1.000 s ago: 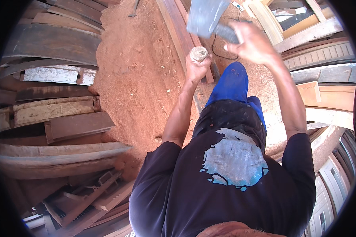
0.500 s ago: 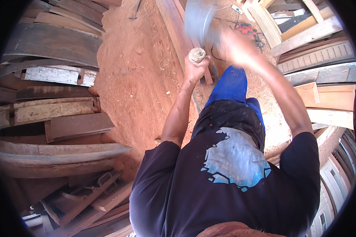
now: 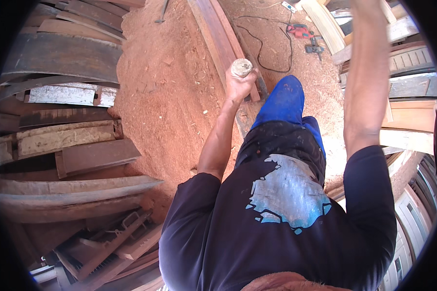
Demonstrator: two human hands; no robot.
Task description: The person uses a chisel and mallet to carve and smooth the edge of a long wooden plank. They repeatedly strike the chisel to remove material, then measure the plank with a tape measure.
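My left hand (image 3: 241, 86) is wrapped round an upright tool that looks like a chisel. The round, pale, worn end of its wooden handle (image 3: 241, 68) faces up above the fist, while the lower part is hidden. Below this hand lies a long reddish-brown timber (image 3: 213, 34), running away toward the top edge of the view. My right forearm (image 3: 366, 87) is raised at the right, smeared by motion. Its hand is beyond the top edge, so what it holds does not show.
Sawdust and chips cover the ground (image 3: 165, 111). A red power tool (image 3: 301, 32) with a black cord (image 3: 290, 53) lies beyond my blue-clad knee (image 3: 281, 99). Stacked boards (image 3: 68, 53) line the left, with more planks (image 3: 408, 114) at right. A long-handled tool (image 3: 163, 12) lies far left.
My right arm has swung up and to the right, away from my left hand. The blurred greyish thing near it has left the view. My left hand keeps its grip and place.
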